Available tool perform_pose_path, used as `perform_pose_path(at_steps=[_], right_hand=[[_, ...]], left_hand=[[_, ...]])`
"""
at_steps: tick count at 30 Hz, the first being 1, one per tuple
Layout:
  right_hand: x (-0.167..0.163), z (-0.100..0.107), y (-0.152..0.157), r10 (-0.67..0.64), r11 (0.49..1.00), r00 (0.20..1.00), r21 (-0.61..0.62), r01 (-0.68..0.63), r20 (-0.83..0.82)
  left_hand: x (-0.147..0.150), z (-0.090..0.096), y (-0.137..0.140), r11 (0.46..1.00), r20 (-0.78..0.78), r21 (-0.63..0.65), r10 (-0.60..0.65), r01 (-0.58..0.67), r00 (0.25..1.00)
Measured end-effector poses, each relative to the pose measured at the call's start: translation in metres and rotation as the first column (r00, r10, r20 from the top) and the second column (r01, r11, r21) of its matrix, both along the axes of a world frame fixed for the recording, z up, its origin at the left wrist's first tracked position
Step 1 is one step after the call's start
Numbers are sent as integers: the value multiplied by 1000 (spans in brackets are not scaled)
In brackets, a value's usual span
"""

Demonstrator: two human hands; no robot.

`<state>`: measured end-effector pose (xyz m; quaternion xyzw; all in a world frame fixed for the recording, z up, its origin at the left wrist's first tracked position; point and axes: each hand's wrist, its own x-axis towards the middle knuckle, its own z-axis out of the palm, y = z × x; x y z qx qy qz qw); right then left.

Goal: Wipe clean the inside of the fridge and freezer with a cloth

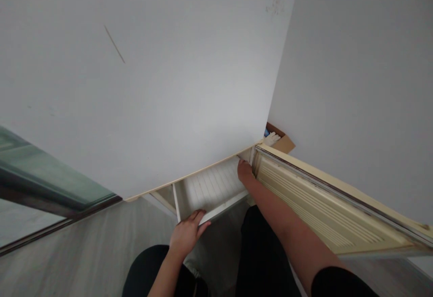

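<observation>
No legible text, label, brand, number or sign on any surface in the head view.

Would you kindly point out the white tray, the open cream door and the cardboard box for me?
White tray (214, 185): head view, on its striped surface.
Open cream door (314, 199): head view, on its ridged inner side.
Cardboard box (286, 144): head view, on its lighter brown flap.

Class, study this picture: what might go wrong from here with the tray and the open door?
1. The white tray might tilt, since the left hand is at its front edge and the right hand farther back.
2. If the open door swung, it might pinch the right hand close beside it.
</observation>
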<state>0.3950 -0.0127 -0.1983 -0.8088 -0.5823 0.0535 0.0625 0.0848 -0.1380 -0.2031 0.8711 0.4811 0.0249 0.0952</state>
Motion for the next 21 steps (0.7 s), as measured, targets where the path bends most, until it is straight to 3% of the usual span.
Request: perform_pose_path(at_steps=[3,8,12,15,21], right_hand=[[-4,-4,-15,21,999,997,34,-24,74],[-4,-12,-22,238,969,952,18,-246,192],[-3,-20,-8,402,915,893,-124,-384,202],[-3,-28,8,431,896,883,-199,-396,183],[-4,-32,41,509,855,850,-195,-480,137]], left_hand=[[0,-2,0,1000,-15,-4,-4,4,1000],[0,-4,0,999,-46,46,-22,25,999],[-1,-6,0,997,-48,71,-28,31,998],[-2,-9,0,995,-27,88,-39,41,999],[-3,-13,0,996,-59,93,-9,15,998]])
